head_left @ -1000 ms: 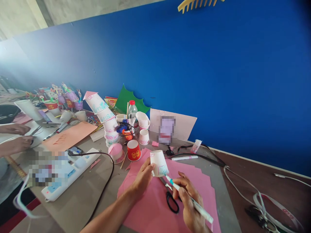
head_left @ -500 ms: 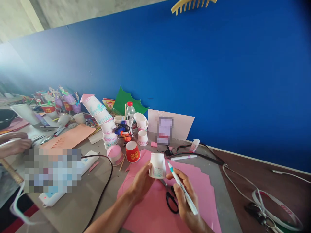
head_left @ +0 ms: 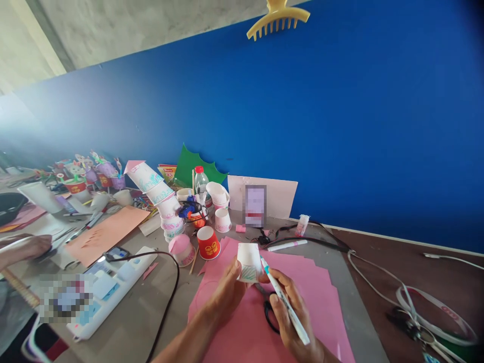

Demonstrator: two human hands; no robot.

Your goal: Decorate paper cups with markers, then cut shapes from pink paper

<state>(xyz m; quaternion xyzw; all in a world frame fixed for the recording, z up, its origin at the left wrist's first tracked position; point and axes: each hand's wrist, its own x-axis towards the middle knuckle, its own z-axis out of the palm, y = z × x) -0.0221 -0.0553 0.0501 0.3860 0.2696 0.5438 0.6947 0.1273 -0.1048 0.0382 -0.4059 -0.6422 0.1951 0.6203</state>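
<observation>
A white paper cup (head_left: 249, 257) with green hatching near its lower edge is gripped by my left hand (head_left: 230, 285), fingers closed on its left side. My right hand (head_left: 290, 307) is closed around a white marker (head_left: 285, 300) whose teal tip points up beside the cup's right edge. Some right-hand fingers are close to the cup's lower right; whether they touch it I cannot tell. Beneath both hands lie large pink paper sheets (head_left: 317, 302). Black-handled scissors (head_left: 269, 315) rest on them, partly hidden by my right hand.
A leaning tower of decorated paper cups (head_left: 159, 193) stands behind, near a red cup (head_left: 208, 243) and a pink-topped cup (head_left: 182, 250). A white power strip (head_left: 109, 297) and black cable (head_left: 172, 282) lie left. Another person's hand (head_left: 30, 245) is at the far left. A capped marker (head_left: 287, 245) lies behind.
My view has tilted up slightly. The cup has turned a little in my left hand, and the marker stays close to its right edge. The other person's hand has shifted.
</observation>
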